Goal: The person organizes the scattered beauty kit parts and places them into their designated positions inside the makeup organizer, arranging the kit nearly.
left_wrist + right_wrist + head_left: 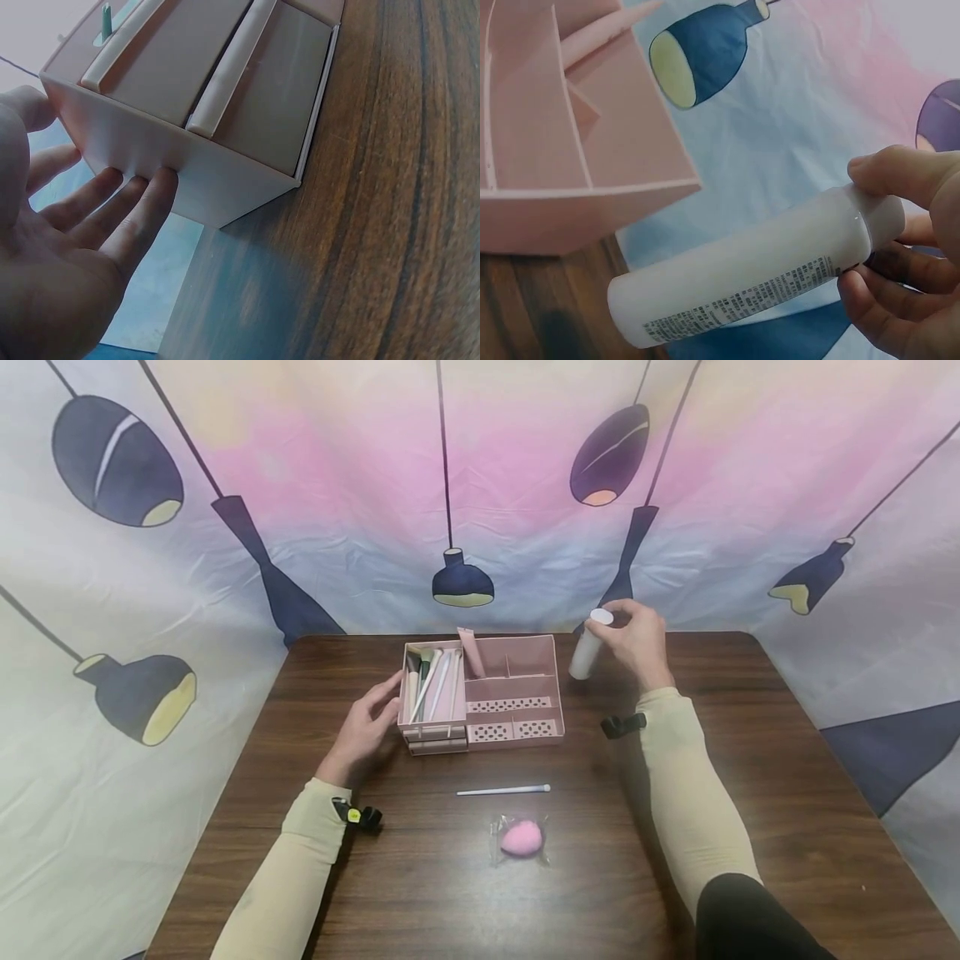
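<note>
My right hand (637, 639) pinches a white bottle (742, 270) round its cap, with thumb and fingers on either side. The bottle is tilted a little, beside the right wall of a pink desktop organizer (532, 689); small printed text runs along its side. At the organizer's left wall is my left hand (365, 727), its nearly straight fingers (154, 199) resting against the smooth outer side below the drawers' edge. Several makeup brushes (435, 681) stand in the organizer's left compartment. A pink tube (471, 652) leans in a back compartment.
In front of the organizer a thin white makeup brush (502, 790) lies on the brown wooden table (337, 885). Nearer to me is a pink makeup sponge (522, 838) in clear wrapping. A printed curtain (375, 485) hangs behind the table's back edge.
</note>
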Demonstrator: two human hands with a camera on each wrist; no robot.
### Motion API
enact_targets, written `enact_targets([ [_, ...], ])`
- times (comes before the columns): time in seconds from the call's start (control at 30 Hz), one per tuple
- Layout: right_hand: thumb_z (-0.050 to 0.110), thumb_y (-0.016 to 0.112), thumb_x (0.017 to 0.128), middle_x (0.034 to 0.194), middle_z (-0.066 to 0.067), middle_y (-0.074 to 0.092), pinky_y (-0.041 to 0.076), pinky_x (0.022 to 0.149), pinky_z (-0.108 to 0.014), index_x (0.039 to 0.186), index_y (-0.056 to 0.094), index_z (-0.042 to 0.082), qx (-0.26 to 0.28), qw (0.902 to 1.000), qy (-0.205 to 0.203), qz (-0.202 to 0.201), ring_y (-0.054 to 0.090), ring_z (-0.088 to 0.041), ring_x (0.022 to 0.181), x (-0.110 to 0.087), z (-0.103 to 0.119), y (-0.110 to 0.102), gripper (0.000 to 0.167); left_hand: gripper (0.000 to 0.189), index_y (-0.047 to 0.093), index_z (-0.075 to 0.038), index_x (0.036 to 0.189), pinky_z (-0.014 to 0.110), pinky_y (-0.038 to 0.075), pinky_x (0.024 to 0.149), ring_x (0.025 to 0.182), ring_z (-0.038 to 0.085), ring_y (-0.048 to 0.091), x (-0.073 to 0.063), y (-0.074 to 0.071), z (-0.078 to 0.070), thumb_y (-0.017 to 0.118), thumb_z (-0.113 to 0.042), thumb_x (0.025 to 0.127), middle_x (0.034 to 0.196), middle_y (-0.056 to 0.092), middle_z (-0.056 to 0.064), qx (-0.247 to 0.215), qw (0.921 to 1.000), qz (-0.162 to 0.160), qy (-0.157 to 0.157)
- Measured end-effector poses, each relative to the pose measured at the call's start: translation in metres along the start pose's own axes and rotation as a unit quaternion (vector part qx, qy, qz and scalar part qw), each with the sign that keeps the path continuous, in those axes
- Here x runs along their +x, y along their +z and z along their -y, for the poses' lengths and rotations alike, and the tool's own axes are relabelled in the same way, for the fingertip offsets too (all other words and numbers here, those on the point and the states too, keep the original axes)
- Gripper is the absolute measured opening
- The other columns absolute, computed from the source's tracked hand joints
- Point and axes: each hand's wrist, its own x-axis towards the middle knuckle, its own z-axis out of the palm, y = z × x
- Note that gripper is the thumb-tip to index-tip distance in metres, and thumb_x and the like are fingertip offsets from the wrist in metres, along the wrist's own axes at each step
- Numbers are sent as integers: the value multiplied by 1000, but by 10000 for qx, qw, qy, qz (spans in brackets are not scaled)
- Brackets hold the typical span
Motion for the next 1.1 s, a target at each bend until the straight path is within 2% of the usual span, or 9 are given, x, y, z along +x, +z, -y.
enact_targets([
  [0.2,39,78,77,106,-17,70,45,81,-42,110,71,9,31,9998,-181,-125,56,-34,95,1,16,0,45,48,41,-1,147,49,32,114,138,37,39,0,0,0,50,-9,101,150,41,21,-31,10000,-16,19],
  [0.47,38,79,76,100,-15,71,44,74,-36,109,72,10,213,9993,-278,-106,57,-30,88,3,37,5,44,48,41,-1,147,48,32,114,138,36,39,0,-1,0,50,-8,101,150,41,21,-67,10000,-26,-9],
  [0.67,37,80,77,96,-11,71,46,71,-32,110,72,11,308,9989,-345,-33,63,-25,84,3,47,6,43,48,40,0,147,47,35,111,137,37,39,0,0,-2,50,-8,101,150,41,22,-107,9999,7,-21],
  [0.8,37,80,77,98,-11,72,47,69,-31,112,72,11,297,9988,-376,-37,65,-24,83,5,51,6,44,48,40,-1,147,48,33,113,137,37,39,0,0,-2,50,-7,101,150,41,22,-66,10000,-25,-51],
  [0.97,36,80,77,104,-11,72,49,69,-29,113,71,10,344,9986,-408,-59,68,-24,85,9,57,4,46,48,39,0,147,43,39,109,134,38,43,0,0,-2,50,-7,101,149,41,23,-92,9999,-10,-50],
  [1.1,36,80,77,106,-10,72,52,69,-28,112,71,11,363,9985,-397,-64,70,-24,87,10,62,2,44,48,39,0,147,42,39,109,134,38,43,0,1,-2,50,-7,101,149,41,23,-89,9999,-11,-55],
])
